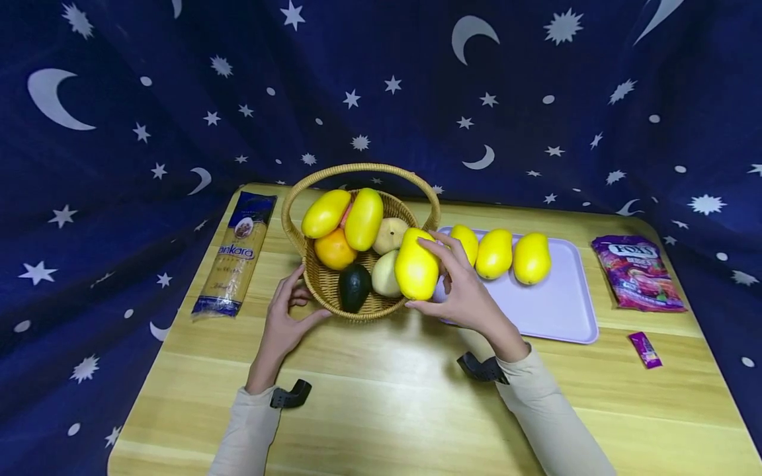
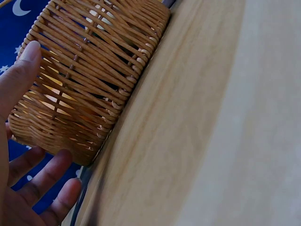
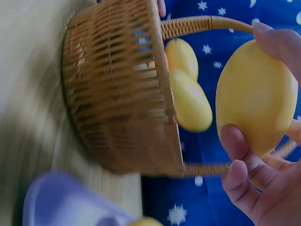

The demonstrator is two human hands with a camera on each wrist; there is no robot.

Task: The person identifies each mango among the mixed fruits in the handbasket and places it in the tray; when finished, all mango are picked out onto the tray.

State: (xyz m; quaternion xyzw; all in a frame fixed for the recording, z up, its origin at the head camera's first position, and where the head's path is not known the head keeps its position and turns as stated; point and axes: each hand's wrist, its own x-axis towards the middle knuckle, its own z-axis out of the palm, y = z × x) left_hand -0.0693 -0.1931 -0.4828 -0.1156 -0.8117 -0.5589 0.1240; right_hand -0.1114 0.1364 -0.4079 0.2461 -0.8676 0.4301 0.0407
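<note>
A wicker basket [image 1: 348,315] with a tall handle stands at the table's back. It holds two yellow mangoes [image 1: 364,219], an orange fruit [image 1: 335,250], a dark green avocado [image 1: 354,289] and pale round fruits [image 1: 390,236]. My right hand [image 1: 467,291] grips another yellow mango [image 3: 256,96] between thumb and fingers, over the basket's right rim. My left hand [image 1: 286,327] is at the basket's left front, its thumb against the woven wall and its other fingers loosely bent [image 2: 47,181]. Three more mangoes [image 1: 494,254] lie on a lilac tray [image 1: 559,317] to the right.
A packet of spaghetti [image 1: 232,258] lies at the table's left. On the right are a purple sweets bag [image 1: 638,273] and a small purple wrapped sweet [image 1: 645,350]. A dark blue cloth [image 1: 381,86] with stars and moons hangs behind the table.
</note>
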